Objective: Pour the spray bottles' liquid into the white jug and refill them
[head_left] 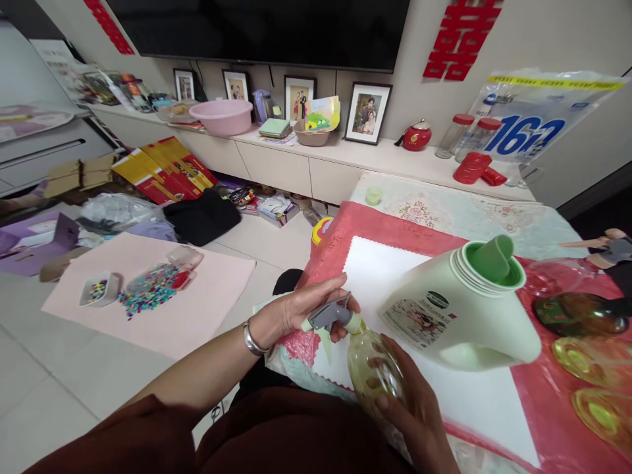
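My right hand (pixel 415 401) is wrapped round the body of a clear yellow spray bottle (pixel 371 368), which is tilted over the near edge of the table. At its top is a grey and pale green spray head (pixel 332 315) with a trigger. Around that spray head my left hand (pixel 316 299) is closed, its fingers partly hidden behind it. Just beyond the bottle, a large pale green jug (pixel 464 316) with a green inner spout stands on a white sheet (pixel 375 263). The liquid level in the bottle cannot be made out.
Several bottles, including a dark one (pixel 577 315), lie at the table's right, where another person's hand (pixel 600 242) shows. A small green cap (pixel 374 195) sits near the back. On the floor to the left, colourful small pieces (pixel 151 289) lie on a pink sheet (pixel 217 289).
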A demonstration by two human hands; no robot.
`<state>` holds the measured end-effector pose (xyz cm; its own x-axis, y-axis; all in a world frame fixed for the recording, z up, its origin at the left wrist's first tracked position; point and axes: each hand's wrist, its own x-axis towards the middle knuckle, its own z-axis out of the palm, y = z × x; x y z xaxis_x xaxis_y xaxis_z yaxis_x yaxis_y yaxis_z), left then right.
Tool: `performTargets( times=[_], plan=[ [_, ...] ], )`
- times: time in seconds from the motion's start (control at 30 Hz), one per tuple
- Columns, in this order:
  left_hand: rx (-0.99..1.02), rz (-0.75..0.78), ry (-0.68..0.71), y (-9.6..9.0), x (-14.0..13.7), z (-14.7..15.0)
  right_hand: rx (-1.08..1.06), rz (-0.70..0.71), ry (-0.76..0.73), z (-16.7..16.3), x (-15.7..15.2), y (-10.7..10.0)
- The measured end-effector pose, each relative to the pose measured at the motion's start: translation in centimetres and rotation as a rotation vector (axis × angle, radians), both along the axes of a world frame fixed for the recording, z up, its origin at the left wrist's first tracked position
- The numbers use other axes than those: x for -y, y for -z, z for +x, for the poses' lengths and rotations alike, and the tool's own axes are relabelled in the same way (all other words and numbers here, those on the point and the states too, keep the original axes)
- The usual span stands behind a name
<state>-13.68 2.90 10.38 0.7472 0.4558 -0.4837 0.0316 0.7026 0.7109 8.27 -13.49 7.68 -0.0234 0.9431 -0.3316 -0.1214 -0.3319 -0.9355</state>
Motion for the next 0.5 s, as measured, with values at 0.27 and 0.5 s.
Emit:
performTargets(
  times=[0.27,0.5],
  plan=[
    [0.096,0.269,-0.191,1.8,2.6,-0.8,-0.244,0.018,-0.039,-0.7,-0.6,0.8],
    [0.191,0.096,-0.435,3.1,3.5,1.8,-0.305,-0.032,-0.001,-1.8,-0.8,0.5]
  ],
)
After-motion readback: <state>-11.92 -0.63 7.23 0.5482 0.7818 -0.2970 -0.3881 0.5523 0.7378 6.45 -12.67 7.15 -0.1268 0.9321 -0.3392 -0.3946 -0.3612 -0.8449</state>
